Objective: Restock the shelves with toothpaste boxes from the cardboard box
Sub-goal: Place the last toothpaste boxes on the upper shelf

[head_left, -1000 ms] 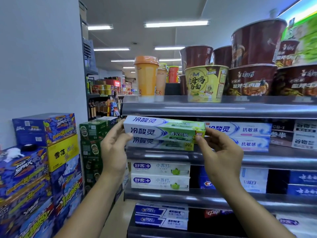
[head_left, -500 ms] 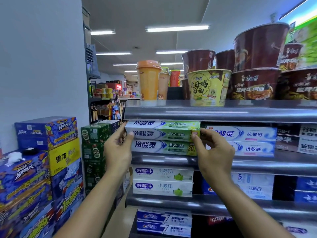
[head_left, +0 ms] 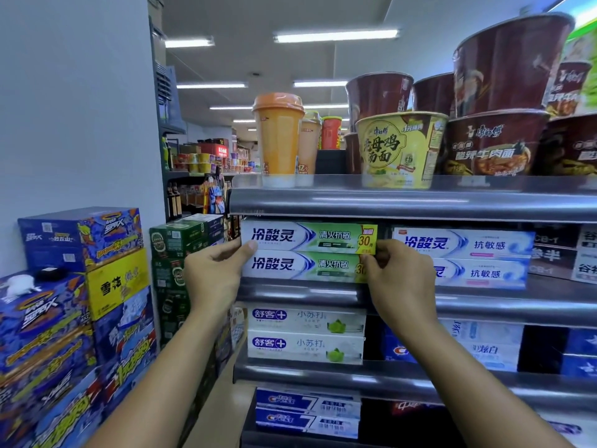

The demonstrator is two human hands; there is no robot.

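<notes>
Two boxes sit stacked on the shelf. Left hand fingers grip the top box at its left end; right hand fingers pinch its right end; lower box lies just beneath.

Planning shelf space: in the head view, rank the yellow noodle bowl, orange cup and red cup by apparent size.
Yellow noodle bowl
Orange cup
Red cup, which stands farther back, so its real size is unsure.

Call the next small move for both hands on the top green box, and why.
Probably let go and draw both hands back: the top green box lies flat on the lower green box, fronts roughly flush, with the left hand and right hand pinching its ends.
</notes>
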